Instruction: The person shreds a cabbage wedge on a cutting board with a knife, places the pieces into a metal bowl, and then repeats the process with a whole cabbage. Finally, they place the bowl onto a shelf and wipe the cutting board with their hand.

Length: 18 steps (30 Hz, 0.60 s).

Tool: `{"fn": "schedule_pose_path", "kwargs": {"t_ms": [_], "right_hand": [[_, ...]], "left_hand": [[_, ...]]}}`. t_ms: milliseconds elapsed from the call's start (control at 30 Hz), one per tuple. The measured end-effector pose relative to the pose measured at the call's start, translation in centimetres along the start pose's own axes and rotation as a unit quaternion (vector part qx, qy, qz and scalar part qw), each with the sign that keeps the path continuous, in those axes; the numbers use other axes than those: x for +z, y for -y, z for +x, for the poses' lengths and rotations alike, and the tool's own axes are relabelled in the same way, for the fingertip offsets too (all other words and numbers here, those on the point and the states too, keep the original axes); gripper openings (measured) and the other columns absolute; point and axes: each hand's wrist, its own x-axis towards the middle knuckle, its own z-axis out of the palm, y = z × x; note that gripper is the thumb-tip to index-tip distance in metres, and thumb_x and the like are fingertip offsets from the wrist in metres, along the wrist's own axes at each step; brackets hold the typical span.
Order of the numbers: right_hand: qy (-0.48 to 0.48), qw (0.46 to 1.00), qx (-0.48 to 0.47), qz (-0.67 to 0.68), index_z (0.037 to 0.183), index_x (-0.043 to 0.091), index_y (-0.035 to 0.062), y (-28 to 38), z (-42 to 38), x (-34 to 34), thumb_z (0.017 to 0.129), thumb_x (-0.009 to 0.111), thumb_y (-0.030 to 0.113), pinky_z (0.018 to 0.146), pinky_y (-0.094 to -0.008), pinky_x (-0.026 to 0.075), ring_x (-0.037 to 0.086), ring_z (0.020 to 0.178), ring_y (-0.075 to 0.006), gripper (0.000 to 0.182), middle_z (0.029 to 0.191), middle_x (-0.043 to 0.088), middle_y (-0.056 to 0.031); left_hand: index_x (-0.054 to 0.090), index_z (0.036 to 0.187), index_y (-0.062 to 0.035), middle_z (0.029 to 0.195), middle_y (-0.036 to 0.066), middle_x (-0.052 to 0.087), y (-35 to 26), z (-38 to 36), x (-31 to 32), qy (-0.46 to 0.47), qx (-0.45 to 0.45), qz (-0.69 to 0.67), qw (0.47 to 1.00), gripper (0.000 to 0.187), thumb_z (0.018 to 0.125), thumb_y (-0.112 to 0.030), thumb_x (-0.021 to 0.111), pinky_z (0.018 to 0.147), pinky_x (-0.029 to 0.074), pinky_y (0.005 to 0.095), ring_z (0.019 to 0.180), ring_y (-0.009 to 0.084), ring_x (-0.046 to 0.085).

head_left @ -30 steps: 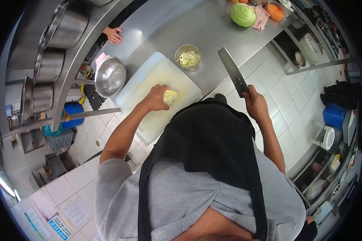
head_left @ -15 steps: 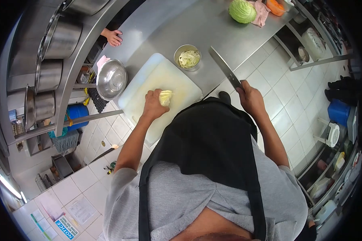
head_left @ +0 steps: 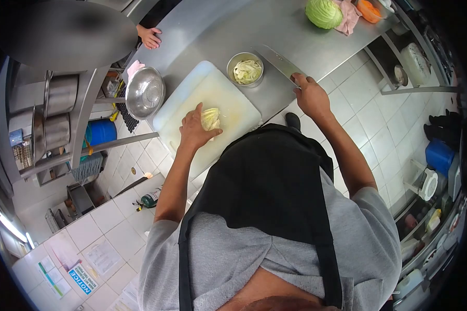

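My left hand (head_left: 193, 129) lies on the white cutting board (head_left: 174, 111), fingers spread and thumb stretched out. Against its inner side sits a pale yellow-green cut piece of cabbage (head_left: 210, 118); whether the palm presses on it is hard to see. Off the right side of the board, my right hand (head_left: 312, 96) is closed round the handle of a large knife (head_left: 281, 63), its blade pointing up and left over the steel table. A round metal container (head_left: 246, 69) with cut cabbage leaves (head_left: 247, 72) stands between board and blade.
A metal colander (head_left: 145, 93) stands left of the board. At the table's far end are a green cabbage (head_left: 324, 13), a pink cloth (head_left: 349, 18) and something orange (head_left: 369, 10). Another person's hand (head_left: 149, 38) rests at the table's left edge. A blurred dark shape (head_left: 70, 35) covers the upper left.
The fingers of my left hand have spread apart beside the cabbage piece. My right hand has moved up and left, and the knife blade has swung to a flatter angle, nearer the metal container.
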Motion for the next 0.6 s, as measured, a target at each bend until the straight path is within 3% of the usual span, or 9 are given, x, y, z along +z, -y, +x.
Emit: {"fn": "schedule_pose_path", "kwargs": {"t_ms": [33, 100, 133, 200, 267, 300, 367, 467, 600], "right_hand": [[0.002, 1.0, 0.005, 0.002, 0.146, 0.062, 0.0139, -0.4, 0.3, 0.1, 0.101, 0.074, 0.019, 0.09, -0.055, 0.061, 0.075, 0.106, -0.0434, 0.047, 0.118, 0.073, -0.0206], [0.001, 1.0, -0.003, -0.012, 0.146, 0.062, 0.0135, -1.2, 1.4, 0.4, 0.1, 0.075, 0.018, 0.09, -0.0546, 0.062, 0.075, 0.107, -0.0431, 0.047, 0.12, 0.072, -0.0206], [0.007, 1.0, -0.003, -0.01, 0.146, 0.062, 0.0135, -1.9, 2.0, 0.8, 0.1, 0.075, 0.018, 0.09, -0.0546, 0.062, 0.075, 0.107, -0.0431, 0.047, 0.12, 0.072, -0.0206], [-0.015, 1.0, -0.018, -0.014, 0.145, 0.063, 0.0142, -3.2, 3.3, 2.0, 0.1, 0.075, 0.017, 0.091, -0.0542, 0.061, 0.075, 0.107, -0.0429, 0.048, 0.122, 0.072, -0.0208], [-0.007, 1.0, -0.021, -0.017, 0.146, 0.063, 0.0144, -4.0, 4.1, 2.4, 0.099, 0.076, 0.016, 0.092, -0.0537, 0.061, 0.075, 0.108, -0.0425, 0.048, 0.121, 0.071, -0.0206], [-0.004, 1.0, -0.02, -0.024, 0.146, 0.063, 0.0146, -4.4, 4.5, 2.6, 0.099, 0.076, 0.016, 0.093, -0.0532, 0.061, 0.075, 0.108, -0.0422, 0.049, 0.121, 0.071, -0.0204], [-0.002, 0.999, -0.03, -0.026, 0.147, 0.063, 0.0148, -5.2, 4.8, 3.0, 0.098, 0.076, 0.015, 0.094, -0.0527, 0.061, 0.074, 0.109, -0.0418, 0.05, 0.12, 0.07, -0.02], [-0.004, 0.999, -0.044, -0.031, 0.148, 0.063, 0.0155, -6.0, 5.1, 3.1, 0.097, 0.077, 0.014, 0.096, -0.0517, 0.06, 0.072, 0.112, -0.041, 0.052, 0.12, 0.068, -0.0194], [-0.016, 0.999, -0.047, -0.021, 0.145, 0.066, 0.0157, -6.4, 5.2, 2.4, 0.095, 0.079, 0.013, 0.097, -0.0508, 0.06, 0.068, 0.118, -0.0399, 0.051, 0.121, 0.065, -0.019]], "left_hand": [[0.04, 0.171, -0.015, 0.158, 0.022, 0.056, -0.3, 0.5, 0.0, 0.004, 0.001, 0.003, 1.0, 0.121, 0.072, -0.051, 0.099, 0.121, 0.045, 0.0583, 0.149, 0.0453, 0.05], [0.046, 0.167, -0.0089, 0.153, 0.025, 0.06, -1.0, 1.7, 0.2, -0.111, 0.11, 0.004, 0.988, 0.104, 0.081, -0.044, 0.094, 0.12, 0.046, 0.0568, 0.145, 0.0455, 0.054], [0.046, 0.167, -0.0089, 0.153, 0.025, 0.06, -2.7, 2.4, -0.7, -0.107, 0.106, 0.005, 0.989, 0.104, 0.081, -0.044, 0.094, 0.12, 0.046, 0.0568, 0.145, 0.0455, 0.054], [0.056, 0.158, -0.0017, 0.149, 0.026, 0.064, -7.1, 5.3, -2.9, -0.166, 0.225, -0.045, 0.959, 0.083, 0.088, -0.034, 0.088, 0.119, 0.048, 0.0536, 0.14, 0.0461, 0.059], [0.063, 0.151, -0.0038, 0.148, 0.023, 0.067, -11.9, 8.3, -4.6, -0.127, 0.246, -0.058, 0.959, 0.07, 0.089, -0.027, 0.084, 0.116, 0.052, 0.0507, 0.135, 0.0443, 0.064], [0.063, 0.151, -0.0038, 0.148, 0.023, 0.067, -13.4, 10.1, -4.2, -0.125, 0.243, -0.058, 0.96, 0.07, 0.089, -0.027, 0.084, 0.116, 0.052, 0.0507, 0.135, 0.0443, 0.064], [0.066, 0.15, -0.0089, 0.148, 0.019, 0.068, -15.9, 13.4, -3.5, 0.0, 0.192, 0.011, 0.981, 0.064, 0.089, -0.023, 0.081, 0.113, 0.055, 0.0495, 0.132, 0.0403, 0.068], [0.067, 0.151, -0.0139, 0.148, 0.017, 0.069, -17.2, 16.4, -1.6, 0.054, 0.191, 0.079, 0.977, 0.063, 0.089, -0.021, 0.079, 0.111, 0.057, 0.0495, 0.131, 0.0383, 0.069], [0.067, 0.145, -0.0075, 0.146, 0.019, 0.069, -16.9, 15.2, -2.3, -0.002, 0.211, 0.006, 0.978, 0.059, 0.09, -0.023, 0.08, 0.109, 0.057, 0.0491, 0.131, 0.0408, 0.068]]}}
